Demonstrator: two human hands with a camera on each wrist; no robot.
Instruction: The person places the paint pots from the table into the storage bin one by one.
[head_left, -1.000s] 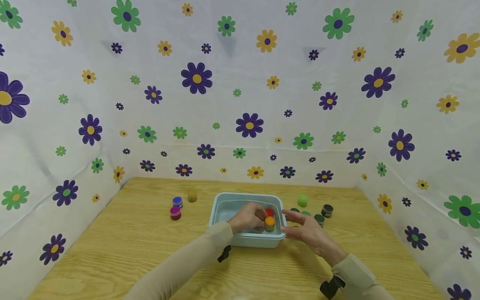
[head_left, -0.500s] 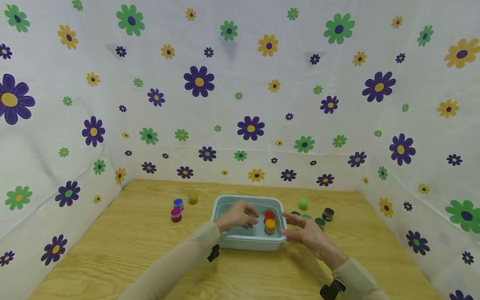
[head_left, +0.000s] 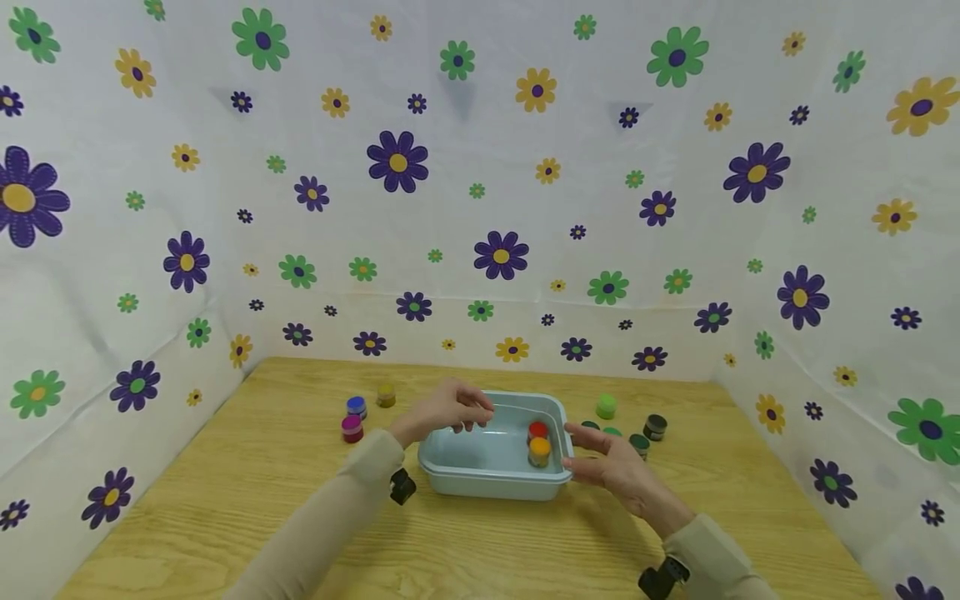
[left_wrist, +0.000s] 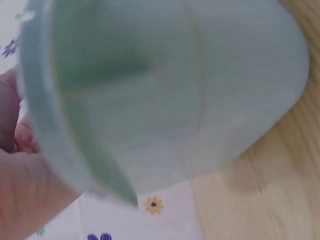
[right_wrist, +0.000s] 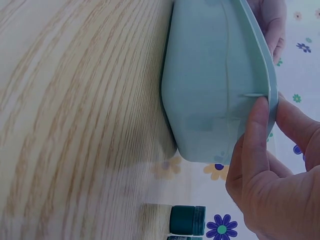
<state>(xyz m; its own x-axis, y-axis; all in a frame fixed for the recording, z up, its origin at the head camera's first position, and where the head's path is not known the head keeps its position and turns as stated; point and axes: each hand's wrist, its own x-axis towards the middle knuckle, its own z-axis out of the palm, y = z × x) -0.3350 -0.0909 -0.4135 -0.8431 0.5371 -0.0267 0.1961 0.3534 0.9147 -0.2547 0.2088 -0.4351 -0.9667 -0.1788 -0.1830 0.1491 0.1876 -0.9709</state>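
Observation:
A pale blue plastic tub [head_left: 495,485] stands on the wooden table. Inside, near its right end, are a small paint jar with an orange lid [head_left: 539,452] and a red-lidded jar [head_left: 537,430]. My left hand [head_left: 444,408] hovers over the tub's left end, fingers loosely bent and holding nothing. In the left wrist view, part of that hand [left_wrist: 25,185] shows beyond the tub's rim [left_wrist: 37,100]. At the right end, my right hand [head_left: 621,468] pinches the rim; the right wrist view shows its thumb and fingers [right_wrist: 257,135] on either side of the edge.
Left of the tub are blue [head_left: 357,407], magenta [head_left: 352,429] and yellow [head_left: 386,395] jars. Right of it stand a light green jar [head_left: 606,407], a black jar [head_left: 655,427] and dark green jars [head_left: 640,446], some partly behind my right hand. A flowered cloth surrounds the table.
My left hand has let go of the orange-lidded jar and moved left and up, out of the tub's middle. The right hand keeps its place at the rim.

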